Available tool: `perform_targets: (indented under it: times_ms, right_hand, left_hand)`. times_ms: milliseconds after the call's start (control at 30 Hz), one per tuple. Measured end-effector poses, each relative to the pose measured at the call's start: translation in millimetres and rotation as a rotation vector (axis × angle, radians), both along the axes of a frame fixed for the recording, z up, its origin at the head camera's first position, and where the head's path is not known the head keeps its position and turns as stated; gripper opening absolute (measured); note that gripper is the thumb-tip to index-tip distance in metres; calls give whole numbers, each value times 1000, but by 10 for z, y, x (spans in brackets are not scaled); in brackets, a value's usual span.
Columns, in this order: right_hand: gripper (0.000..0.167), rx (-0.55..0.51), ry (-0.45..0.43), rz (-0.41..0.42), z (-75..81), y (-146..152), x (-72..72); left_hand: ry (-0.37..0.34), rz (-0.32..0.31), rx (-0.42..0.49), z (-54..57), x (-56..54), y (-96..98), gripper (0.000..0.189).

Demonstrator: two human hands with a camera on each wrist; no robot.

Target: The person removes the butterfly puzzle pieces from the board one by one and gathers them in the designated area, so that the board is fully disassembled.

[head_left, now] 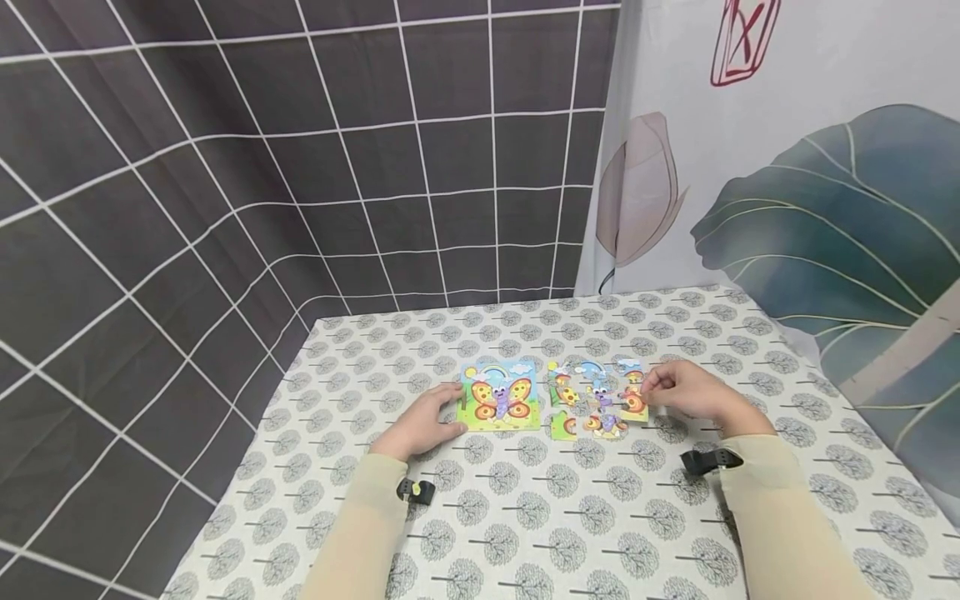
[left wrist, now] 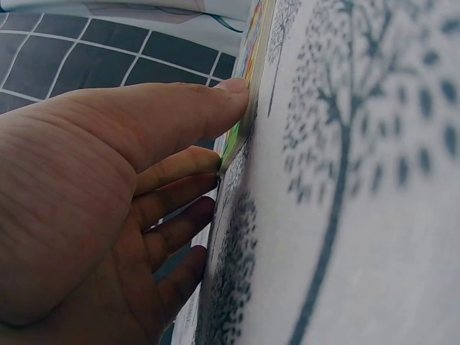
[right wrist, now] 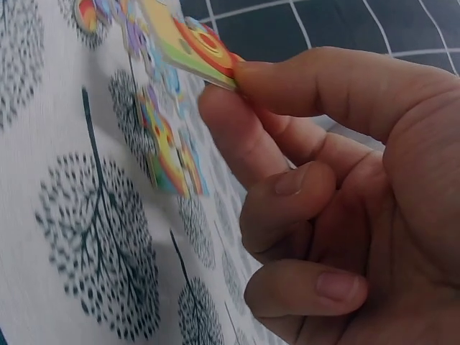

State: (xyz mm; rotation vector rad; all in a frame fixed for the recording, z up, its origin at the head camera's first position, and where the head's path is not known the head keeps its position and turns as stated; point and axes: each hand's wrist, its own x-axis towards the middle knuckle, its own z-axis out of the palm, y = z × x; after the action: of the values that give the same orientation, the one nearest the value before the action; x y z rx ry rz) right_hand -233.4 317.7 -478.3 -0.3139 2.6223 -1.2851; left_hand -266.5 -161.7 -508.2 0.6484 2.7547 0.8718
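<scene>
A square butterfly puzzle board lies flat on the table. My left hand rests at its near left corner, with the thumb against the edge and the fingers fairly straight; the left wrist view shows the board's thin edge by the thumb. To the right is a set of separated puzzle pieces with a matching butterfly picture. My right hand pinches a puzzle piece between thumb and index finger, the other fingers curled. This piece has a red-orange ring and a green edge, and is tilted in the right wrist view.
The table wears a pale cloth printed with grey trees. Behind it hangs a dark curtain with white grid lines. A white curtain with large leaf prints borders the right side. Dark straps with small devices circle both wrists.
</scene>
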Motion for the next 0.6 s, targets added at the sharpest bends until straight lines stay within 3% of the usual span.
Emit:
perform_targets:
  times_ms: [200, 600]
  right_hand:
    - [14, -7, -68, 46, -29, 111, 5]
    - [14, 80, -87, 57, -80, 130, 17]
  left_hand:
    - [-2, -7, -4, 0, -1, -3, 70]
    - [-2, -1, 6, -3, -5, -4, 69]
